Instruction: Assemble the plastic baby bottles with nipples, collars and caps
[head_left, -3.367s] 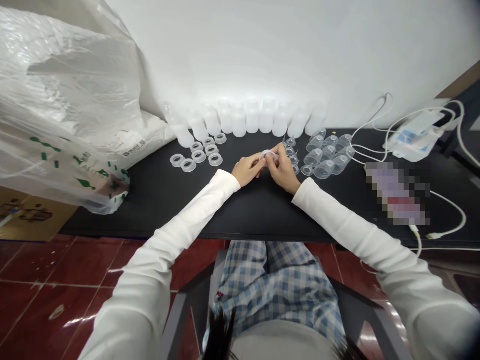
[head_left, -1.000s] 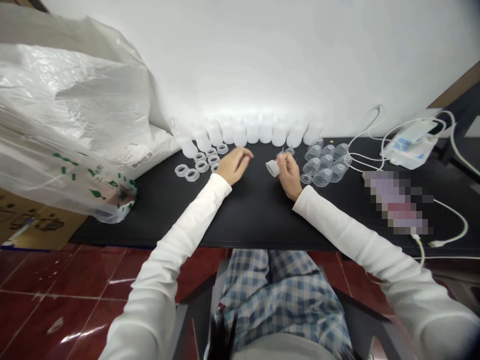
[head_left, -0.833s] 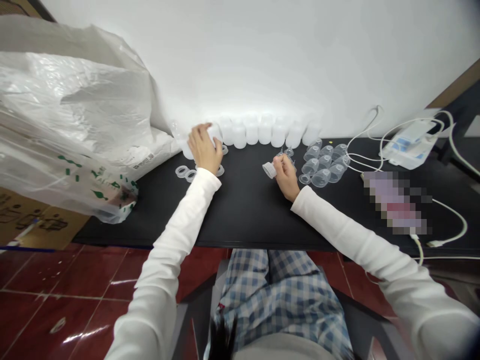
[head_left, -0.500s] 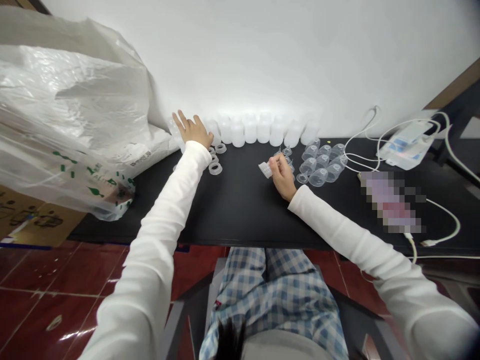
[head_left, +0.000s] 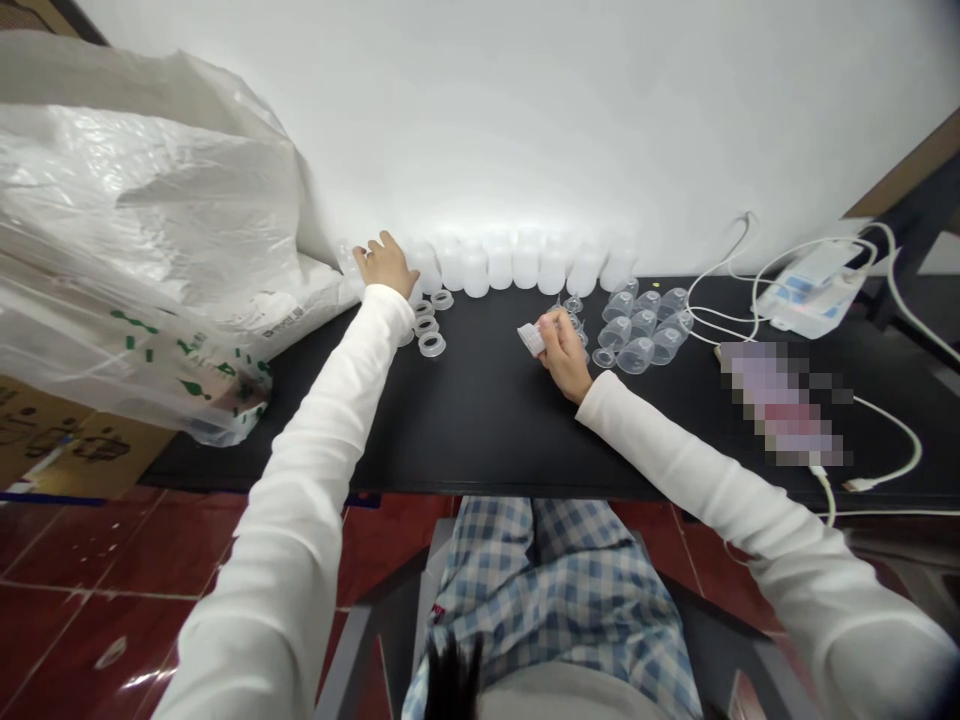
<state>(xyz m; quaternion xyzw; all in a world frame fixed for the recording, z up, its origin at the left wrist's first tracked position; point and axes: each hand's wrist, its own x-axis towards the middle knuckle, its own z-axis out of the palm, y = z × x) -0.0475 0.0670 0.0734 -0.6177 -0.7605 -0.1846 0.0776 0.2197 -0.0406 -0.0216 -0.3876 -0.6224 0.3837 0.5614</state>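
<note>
My left hand (head_left: 388, 266) is at the left end of a row of frosted white plastic bottles (head_left: 475, 268), palm down, fingers bent and apart. A clear plastic piece (head_left: 347, 256) shows just beyond its fingers; whether they touch it is hidden. Several translucent rings (head_left: 431, 345) lie beside the left wrist. My right hand (head_left: 564, 352) is closed on a small white printed slip (head_left: 531, 339), which sticks out to the left of the fingers. Behind that hand are small clear teat-shaped parts (head_left: 574, 304), partly covered. To its right stand several clear dome-shaped caps (head_left: 636, 355).
A big white plastic sack (head_left: 187, 190) and a clear bag with green print (head_left: 180, 370) fill the left side. On the right are a blurred-out phone (head_left: 780, 405), white cables (head_left: 896, 470) and a power strip (head_left: 814, 295). The black table (head_left: 480, 430) meets a white wall.
My left hand has drawn its fingers in from a wider spread and shifted slightly, uncovering more of the rings. The right hand keeps its hold on the slip, nearly still.
</note>
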